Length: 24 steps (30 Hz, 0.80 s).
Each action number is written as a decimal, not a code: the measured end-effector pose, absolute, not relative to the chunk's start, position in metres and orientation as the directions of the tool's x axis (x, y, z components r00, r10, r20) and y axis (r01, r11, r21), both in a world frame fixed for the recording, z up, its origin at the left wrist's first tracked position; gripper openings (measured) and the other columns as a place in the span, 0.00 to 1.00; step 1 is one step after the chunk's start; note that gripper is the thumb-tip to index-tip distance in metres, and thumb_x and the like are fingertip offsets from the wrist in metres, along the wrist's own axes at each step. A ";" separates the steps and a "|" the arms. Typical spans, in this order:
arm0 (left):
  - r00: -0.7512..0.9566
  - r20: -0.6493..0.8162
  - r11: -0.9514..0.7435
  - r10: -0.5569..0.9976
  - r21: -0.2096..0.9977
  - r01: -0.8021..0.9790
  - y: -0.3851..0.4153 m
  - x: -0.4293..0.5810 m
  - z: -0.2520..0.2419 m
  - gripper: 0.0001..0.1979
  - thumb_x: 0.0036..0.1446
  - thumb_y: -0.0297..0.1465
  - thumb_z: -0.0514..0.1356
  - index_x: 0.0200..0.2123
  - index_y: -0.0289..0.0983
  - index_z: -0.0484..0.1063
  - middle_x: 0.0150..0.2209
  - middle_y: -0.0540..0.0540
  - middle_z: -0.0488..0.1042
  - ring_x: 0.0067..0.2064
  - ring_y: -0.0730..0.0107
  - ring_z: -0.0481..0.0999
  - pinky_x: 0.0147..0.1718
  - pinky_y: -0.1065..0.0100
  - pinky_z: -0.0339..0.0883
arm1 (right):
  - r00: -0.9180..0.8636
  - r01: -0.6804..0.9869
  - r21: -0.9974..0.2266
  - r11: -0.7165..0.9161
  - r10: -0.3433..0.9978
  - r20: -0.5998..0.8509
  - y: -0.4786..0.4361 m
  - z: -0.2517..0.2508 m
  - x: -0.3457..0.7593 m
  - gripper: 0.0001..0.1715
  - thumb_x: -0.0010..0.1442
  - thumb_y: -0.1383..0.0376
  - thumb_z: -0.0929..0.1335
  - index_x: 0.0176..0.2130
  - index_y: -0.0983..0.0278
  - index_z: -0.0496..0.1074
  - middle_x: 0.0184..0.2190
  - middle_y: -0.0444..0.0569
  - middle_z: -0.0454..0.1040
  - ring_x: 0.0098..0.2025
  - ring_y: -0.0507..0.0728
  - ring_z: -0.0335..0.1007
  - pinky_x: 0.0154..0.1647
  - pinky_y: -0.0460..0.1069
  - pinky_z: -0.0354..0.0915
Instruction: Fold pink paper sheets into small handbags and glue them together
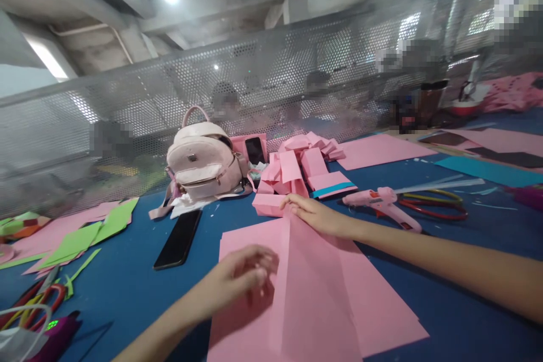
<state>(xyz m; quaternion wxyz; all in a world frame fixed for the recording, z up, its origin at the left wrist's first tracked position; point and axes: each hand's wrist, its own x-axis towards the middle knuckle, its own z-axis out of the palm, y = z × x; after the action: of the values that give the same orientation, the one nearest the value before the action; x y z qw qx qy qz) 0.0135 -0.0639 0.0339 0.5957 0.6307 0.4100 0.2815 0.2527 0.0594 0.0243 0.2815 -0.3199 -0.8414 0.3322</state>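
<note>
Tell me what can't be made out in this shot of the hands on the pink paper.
All in the head view:
1. Left hand: motion-blurred, fingers curled; whether it pinches or only presses the pink paper cannot be told.
2. Pink paper: near edge cut off by the bottom of the frame.
3. Scissors: partly cut off by the left edge.
4. Figures behind the mesh screen: blurred.

Left hand (242,278) curls its fingers inward; right hand (314,215) stretches forward, fingers flat.
</note>
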 end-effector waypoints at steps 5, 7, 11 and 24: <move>0.343 -0.094 0.067 0.935 0.994 0.091 -0.018 0.034 0.019 0.18 0.56 0.38 0.66 0.46 0.36 0.68 0.32 0.50 0.75 0.27 0.72 0.78 0.28 0.71 0.72 | -0.748 0.361 -0.712 0.602 0.643 0.165 0.046 0.029 0.243 0.11 0.68 0.65 0.58 0.48 0.61 0.64 0.44 0.50 0.74 0.44 0.58 0.72 0.46 0.51 0.65; 0.323 -0.127 0.111 0.938 0.991 0.069 -0.011 0.045 0.010 0.17 0.52 0.37 0.68 0.39 0.36 0.66 0.24 0.55 0.72 0.19 0.73 0.75 0.22 0.72 0.69 | -0.752 0.387 -0.702 0.598 0.646 0.136 0.040 0.028 0.243 0.10 0.68 0.65 0.59 0.48 0.60 0.64 0.42 0.48 0.74 0.41 0.57 0.71 0.42 0.50 0.64; 0.248 -0.149 0.145 0.957 0.989 0.036 -0.009 0.058 0.000 0.17 0.50 0.36 0.69 0.32 0.37 0.63 0.18 0.58 0.67 0.17 0.74 0.74 0.20 0.76 0.66 | -0.676 0.471 -0.701 0.535 0.730 0.104 0.037 0.021 0.247 0.06 0.67 0.65 0.60 0.45 0.60 0.63 0.38 0.46 0.74 0.37 0.57 0.69 0.36 0.48 0.60; 0.303 -0.183 0.133 0.935 0.975 0.178 -0.018 0.050 -0.009 0.14 0.64 0.40 0.57 0.29 0.37 0.64 0.18 0.54 0.68 0.16 0.80 0.65 0.17 0.78 0.56 | -0.745 0.401 -0.695 0.596 0.654 0.131 0.032 -0.007 0.245 0.13 0.66 0.67 0.61 0.29 0.62 0.63 0.29 0.42 0.69 0.32 0.52 0.64 0.33 0.46 0.56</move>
<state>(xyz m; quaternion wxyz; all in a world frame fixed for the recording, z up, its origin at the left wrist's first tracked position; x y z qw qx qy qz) 0.0498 -0.0178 -0.0094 0.5720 0.5693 0.4892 0.3309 0.2446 0.0320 -0.0067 0.1903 -0.3024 -0.8728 0.3324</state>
